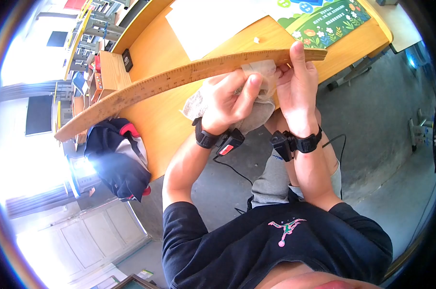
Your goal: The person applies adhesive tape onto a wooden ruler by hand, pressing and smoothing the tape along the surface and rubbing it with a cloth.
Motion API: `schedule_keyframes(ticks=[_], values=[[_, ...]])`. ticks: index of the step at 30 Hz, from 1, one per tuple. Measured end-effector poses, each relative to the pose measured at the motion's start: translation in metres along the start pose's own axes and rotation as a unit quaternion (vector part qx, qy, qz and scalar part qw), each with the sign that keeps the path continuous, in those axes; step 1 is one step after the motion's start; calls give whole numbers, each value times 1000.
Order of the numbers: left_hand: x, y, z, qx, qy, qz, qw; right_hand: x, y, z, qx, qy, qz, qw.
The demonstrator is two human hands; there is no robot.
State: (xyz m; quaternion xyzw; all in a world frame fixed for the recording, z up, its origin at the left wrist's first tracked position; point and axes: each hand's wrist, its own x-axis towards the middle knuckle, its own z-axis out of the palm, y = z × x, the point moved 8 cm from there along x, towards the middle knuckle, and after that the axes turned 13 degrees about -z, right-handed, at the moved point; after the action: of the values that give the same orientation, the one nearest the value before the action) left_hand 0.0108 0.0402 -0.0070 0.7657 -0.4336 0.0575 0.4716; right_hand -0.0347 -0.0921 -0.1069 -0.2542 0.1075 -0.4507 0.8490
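A long wooden ruler (167, 80) with dark scale marks stretches above the desk, looking curved in this wide view. My right hand (299, 91) grips it near its right end, thumb over the front and fingers mostly hidden behind. My left hand (232, 98) is closed on a greyish-white cloth (259, 113), just left of my right hand. Part of the cloth lies over the ruler's lower edge, and the rest hangs below my fingers. Both wrists carry black straps with small devices.
The yellow desk (155, 139) holds a large white sheet (213, 24), a green flowered printed sheet (324, 24), a white scrap (256, 40) and a small black object (127, 60). A dark jacket (117, 154) hangs at the left edge. Cables run down from my wrists.
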Motion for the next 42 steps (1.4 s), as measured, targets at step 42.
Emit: schedule_keyframes(ticks=[42], values=[[7,-28,28,-211,-125,-153,957,5,-32,10,-93,-60,-107,988]])
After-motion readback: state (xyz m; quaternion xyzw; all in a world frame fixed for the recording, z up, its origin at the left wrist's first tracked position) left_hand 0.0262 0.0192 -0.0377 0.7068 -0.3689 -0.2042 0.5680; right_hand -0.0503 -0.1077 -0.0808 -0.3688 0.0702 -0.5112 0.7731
